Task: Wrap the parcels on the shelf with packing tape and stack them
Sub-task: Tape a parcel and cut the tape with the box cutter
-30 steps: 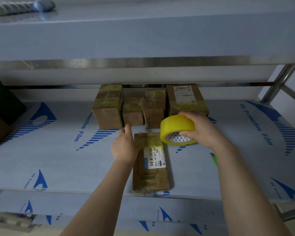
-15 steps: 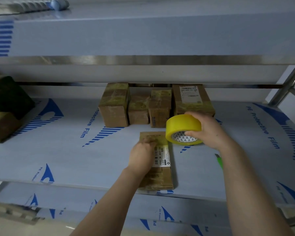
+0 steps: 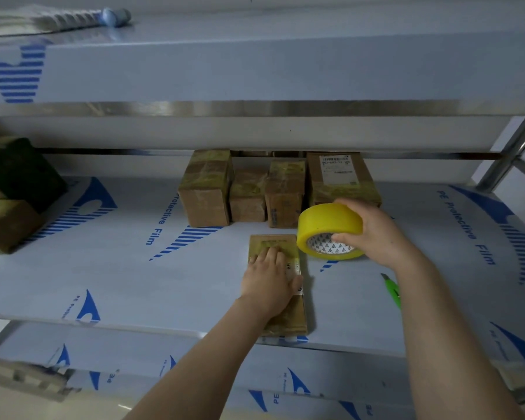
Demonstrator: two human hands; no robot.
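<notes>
Four parcels [image 3: 206, 189] at the back of the shelf [image 3: 119, 268], seemingly taped, not yet stacked. Presses flat fifth parcel [image 3: 273, 244] near the front edge with straight-fingered left hand [image 3: 269, 280]; grips yellow tape roll [image 3: 328, 225] just beside it in right hand [image 3: 379, 234].

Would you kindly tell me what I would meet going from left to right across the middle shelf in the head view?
Parcels at the far left, tall taped parcel, flat parcel under the left hand, yellow tape roll in the right hand, green cutter.
</notes>
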